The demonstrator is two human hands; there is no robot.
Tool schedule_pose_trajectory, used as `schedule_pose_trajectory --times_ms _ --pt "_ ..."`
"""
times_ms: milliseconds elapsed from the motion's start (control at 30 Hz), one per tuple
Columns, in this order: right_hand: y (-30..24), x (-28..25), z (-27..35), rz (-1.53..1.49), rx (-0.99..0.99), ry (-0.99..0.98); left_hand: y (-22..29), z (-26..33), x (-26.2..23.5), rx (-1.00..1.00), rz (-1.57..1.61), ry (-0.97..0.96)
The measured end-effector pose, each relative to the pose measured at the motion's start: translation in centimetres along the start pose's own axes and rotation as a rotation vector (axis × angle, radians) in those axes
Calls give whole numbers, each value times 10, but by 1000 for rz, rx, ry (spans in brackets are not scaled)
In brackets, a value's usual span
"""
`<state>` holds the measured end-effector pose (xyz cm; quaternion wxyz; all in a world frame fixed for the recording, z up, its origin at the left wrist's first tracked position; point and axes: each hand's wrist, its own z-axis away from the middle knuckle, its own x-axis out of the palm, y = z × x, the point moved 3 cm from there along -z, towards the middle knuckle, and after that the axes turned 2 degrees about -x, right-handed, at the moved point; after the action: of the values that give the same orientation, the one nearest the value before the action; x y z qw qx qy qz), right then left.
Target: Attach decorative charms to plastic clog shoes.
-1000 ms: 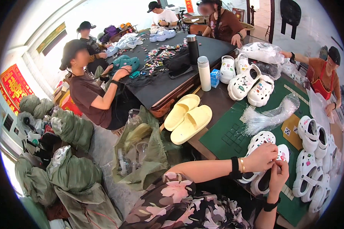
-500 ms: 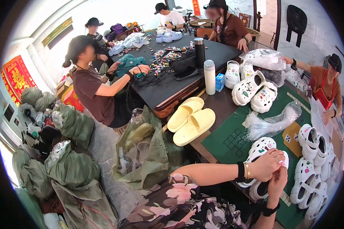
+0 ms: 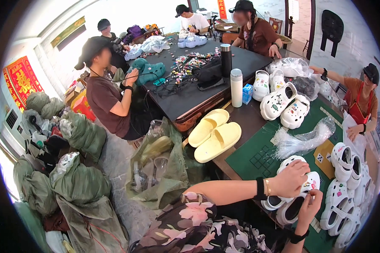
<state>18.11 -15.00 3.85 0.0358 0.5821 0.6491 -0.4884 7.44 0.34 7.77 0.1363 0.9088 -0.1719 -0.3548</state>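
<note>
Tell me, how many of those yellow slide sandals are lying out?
2. Both yellow slides lie side by side at the near corner of the table: one closer to the black-topped table, the other beside the green mat. More could be hidden in the bags.

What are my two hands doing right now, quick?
Left hand: closed over the top of a white clog, holding it.
Right hand: fingers pinched at the same clog's edge; what they pinch cannot be told.
</note>
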Motion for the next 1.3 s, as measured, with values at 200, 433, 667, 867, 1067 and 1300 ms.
schedule_pose_trajectory --times_ms 200,433,667,867,1067,1300 --pt "-6 -17 17 86 -119 273 -49 42 -44 -292 -237 55" --pt "8 -17 51 -73 -75 138 -134 126 -102 -718 -738 146" --pt "-27 27 50 96 -90 -188 -169 186 -93 -792 -822 75" --pt "-35 32 48 95 -66 -153 -163 192 -96 -813 -838 140" --pt "-36 25 46 112 -50 -185 -159 186 -95 -779 -889 149" --pt "-35 28 47 81 -59 -168 -161 187 -94 -794 -862 176"
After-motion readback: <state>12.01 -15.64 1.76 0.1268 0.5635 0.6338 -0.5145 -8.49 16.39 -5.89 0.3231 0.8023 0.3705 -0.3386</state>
